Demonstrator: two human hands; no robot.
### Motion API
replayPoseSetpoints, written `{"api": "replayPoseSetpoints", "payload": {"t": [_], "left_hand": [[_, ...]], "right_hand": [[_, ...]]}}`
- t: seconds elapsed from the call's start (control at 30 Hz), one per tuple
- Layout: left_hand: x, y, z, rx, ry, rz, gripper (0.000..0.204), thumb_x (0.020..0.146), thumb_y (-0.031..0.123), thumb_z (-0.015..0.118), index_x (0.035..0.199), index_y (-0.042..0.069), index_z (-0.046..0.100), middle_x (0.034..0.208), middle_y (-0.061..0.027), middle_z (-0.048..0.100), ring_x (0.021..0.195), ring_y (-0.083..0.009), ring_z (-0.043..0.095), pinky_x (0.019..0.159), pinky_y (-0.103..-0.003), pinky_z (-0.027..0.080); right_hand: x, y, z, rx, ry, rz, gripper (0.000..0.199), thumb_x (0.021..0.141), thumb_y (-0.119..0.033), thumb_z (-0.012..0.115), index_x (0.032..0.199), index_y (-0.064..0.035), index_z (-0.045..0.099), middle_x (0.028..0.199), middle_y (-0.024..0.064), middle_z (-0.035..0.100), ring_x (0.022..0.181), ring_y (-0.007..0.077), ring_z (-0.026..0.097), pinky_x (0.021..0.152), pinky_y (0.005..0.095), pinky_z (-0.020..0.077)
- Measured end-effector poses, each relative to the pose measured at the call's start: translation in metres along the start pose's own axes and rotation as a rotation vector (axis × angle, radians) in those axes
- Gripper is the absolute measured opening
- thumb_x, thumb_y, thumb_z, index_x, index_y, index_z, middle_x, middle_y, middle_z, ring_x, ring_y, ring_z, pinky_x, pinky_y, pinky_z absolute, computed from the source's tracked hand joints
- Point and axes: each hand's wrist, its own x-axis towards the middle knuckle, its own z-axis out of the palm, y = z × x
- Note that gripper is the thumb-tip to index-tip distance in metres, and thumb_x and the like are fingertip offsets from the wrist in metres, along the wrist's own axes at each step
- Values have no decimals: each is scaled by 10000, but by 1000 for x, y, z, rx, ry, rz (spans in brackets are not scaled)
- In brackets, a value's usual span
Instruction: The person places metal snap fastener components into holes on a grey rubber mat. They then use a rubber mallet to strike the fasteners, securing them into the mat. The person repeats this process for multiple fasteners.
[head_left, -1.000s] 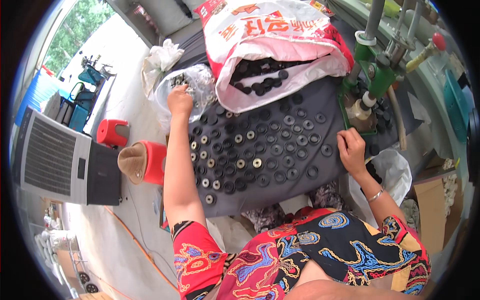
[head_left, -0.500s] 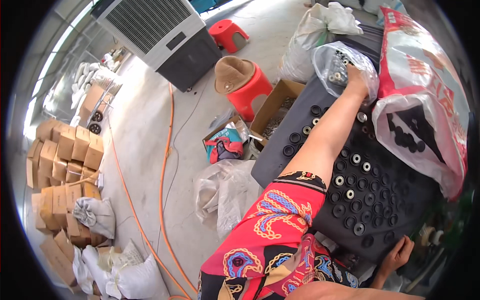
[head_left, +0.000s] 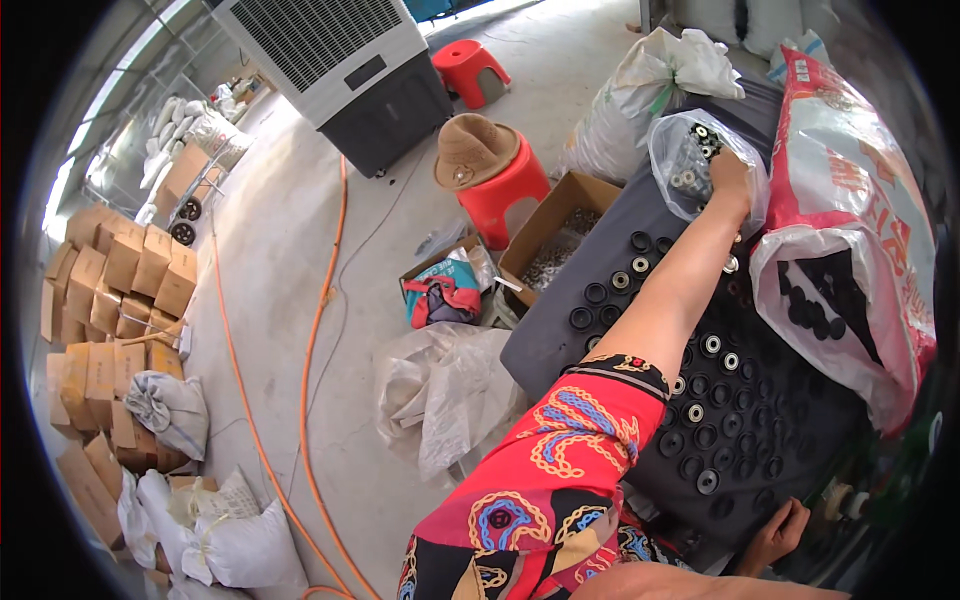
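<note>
My left hand (head_left: 732, 172) reaches into a clear plastic bag (head_left: 664, 150) at the far end of the dark-covered table (head_left: 550, 335). Small silver-and-black bearings (head_left: 706, 143) lie in the bag right at its fingers, which are mostly hidden. My right hand (head_left: 782, 530) rests at the table's near right edge, fingers loosely bent and holding nothing. Between the hands, black rings (head_left: 706, 435) stand in loose rows on the cloth, and a few hold a silver bearing (head_left: 695, 412). My left forearm covers part of these rows.
A large red-and-white sack (head_left: 850, 180) lies open on the right with black parts inside. Left of the table are a carton of small metal parts (head_left: 560, 240), a red stool (head_left: 500, 200) bearing a brown hat (head_left: 475, 150), and crumpled plastic (head_left: 440, 390). Orange hoses (head_left: 325, 290) cross the floor.
My left hand stays in the plastic bag, and bearings now show in a tighter cluster at its fingers. The view has shifted slightly. My right hand remains at the table edge.
</note>
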Motion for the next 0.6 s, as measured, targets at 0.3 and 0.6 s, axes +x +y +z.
{"api": "replayPoseSetpoints", "payload": {"t": [0.3,0.6], "left_hand": [[2,44,-74,-368,247,-181,139,740,114,601,802,-6,632,760,-217,638,762,-388,629,717,-472,475],[21,50,-91,-1603,33,-1064,151,815,208,561,751,83,505,659,-58,524,464,-202,550,339,-263,309]], "right_hand": [[-7,0,-1,-47,-11,37,103,953,-31,499,906,43,554,784,75,438,640,157,437,578,275,370],[-6,-6,0,-7,20,13,83,925,-11,509,889,56,542,776,109,440,647,216,468,596,309,387]]}}
